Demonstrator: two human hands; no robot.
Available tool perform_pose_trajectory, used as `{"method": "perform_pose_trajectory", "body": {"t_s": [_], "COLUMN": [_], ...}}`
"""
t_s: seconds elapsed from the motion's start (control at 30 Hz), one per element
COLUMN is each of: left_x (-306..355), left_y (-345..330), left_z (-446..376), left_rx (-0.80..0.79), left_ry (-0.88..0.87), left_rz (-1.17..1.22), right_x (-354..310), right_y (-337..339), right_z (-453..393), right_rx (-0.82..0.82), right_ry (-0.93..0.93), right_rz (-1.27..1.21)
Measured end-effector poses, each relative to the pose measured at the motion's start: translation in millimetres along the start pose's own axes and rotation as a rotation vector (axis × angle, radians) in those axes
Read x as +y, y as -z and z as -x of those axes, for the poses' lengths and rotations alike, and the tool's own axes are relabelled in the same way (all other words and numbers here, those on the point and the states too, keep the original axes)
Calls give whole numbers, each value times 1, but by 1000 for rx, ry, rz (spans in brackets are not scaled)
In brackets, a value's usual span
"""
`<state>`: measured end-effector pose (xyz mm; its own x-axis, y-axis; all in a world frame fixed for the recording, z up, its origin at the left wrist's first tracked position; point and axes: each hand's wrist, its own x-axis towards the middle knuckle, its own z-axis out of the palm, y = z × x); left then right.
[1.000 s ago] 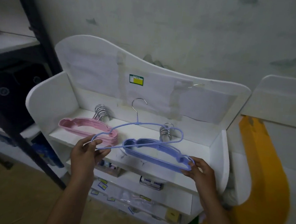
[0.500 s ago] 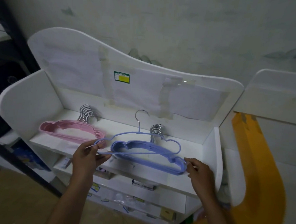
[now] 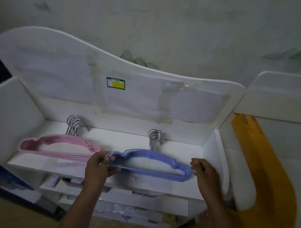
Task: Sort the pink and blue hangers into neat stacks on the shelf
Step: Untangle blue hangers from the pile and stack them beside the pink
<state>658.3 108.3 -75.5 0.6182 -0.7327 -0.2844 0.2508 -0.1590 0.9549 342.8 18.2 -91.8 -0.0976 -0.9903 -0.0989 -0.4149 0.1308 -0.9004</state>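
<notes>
- Risk: left hand (image 3: 99, 165) pinches thin blue plastic hanger (image 3: 149, 164) atop blue stack; skewed release means untidy edges.
- Right hand (image 3: 202, 171), fingers loosely spread, steadies the far end; a nudge shifts stack on white shelf (image 3: 35, 164) toward pink plastic hanger stack (image 3: 58, 147).

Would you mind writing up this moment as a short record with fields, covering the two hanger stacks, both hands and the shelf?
pink hangers: stacked flat on the left of the shelf, metal hooks toward the back panel
blue hangers: stacked flat on the right, hooks toward the back
left hand: pinching the left end of the blue stack
right hand: fingertips at the right end of the blue stack; grip unclear
shelf: white, top tier, both stacks apart
sticker: green and yellow, on the back panel
</notes>
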Motion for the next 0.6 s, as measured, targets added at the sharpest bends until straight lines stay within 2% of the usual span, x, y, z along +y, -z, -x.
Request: {"method": "perform_pose_trajectory", "body": {"t_s": [0.17, 0.3, 0.4, 0.5, 0.6], "left_x": [-9, -5, 2, 3, 3], "left_y": [10, 17, 17, 17, 11], "left_z": [-21, -25, -25, -35, -44], "left_rx": [-33, -32, -78, -151, -294], "left_ry": [-119, -449, -578, -560, -492], "left_rz": [-314, -866, -996, -1023, -1077], "right_x": [-7, -6, -6, -8, -7], "right_y": [-12, -23, -31, -35, -36], "right_z": [7, 13, 17, 20, 21], "right_rx": [61, 67, 57, 52, 35], "right_ry": [14, 26, 19, 35, 59], "right_rz": [72, 120, 155, 213, 284]}}
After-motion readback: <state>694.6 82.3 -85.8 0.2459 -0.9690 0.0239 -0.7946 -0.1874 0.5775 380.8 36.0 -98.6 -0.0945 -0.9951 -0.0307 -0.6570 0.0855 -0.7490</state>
